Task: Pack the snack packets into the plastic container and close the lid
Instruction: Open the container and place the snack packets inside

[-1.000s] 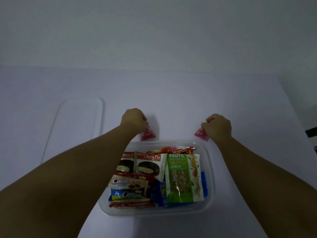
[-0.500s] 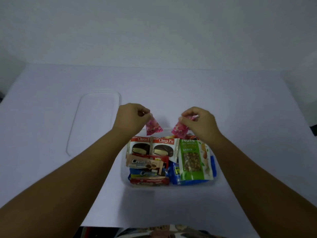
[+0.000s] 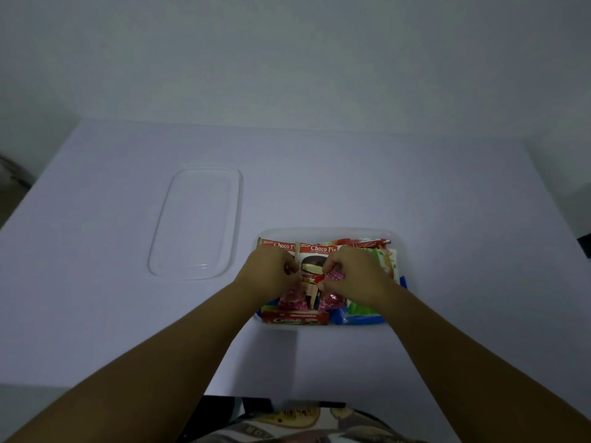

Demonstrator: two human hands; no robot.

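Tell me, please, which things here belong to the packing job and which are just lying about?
Job: plastic container, clear lid, Choco Pie packets, small pink packets, left hand, right hand.

Lying about: nothing loose on the white table.

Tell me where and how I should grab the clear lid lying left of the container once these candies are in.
Take the lid by its near short edge, coming from its right with the left hand, probably. It lies flat on the table with a raised rim all round, nothing on it, and that corner sits closest to the container.
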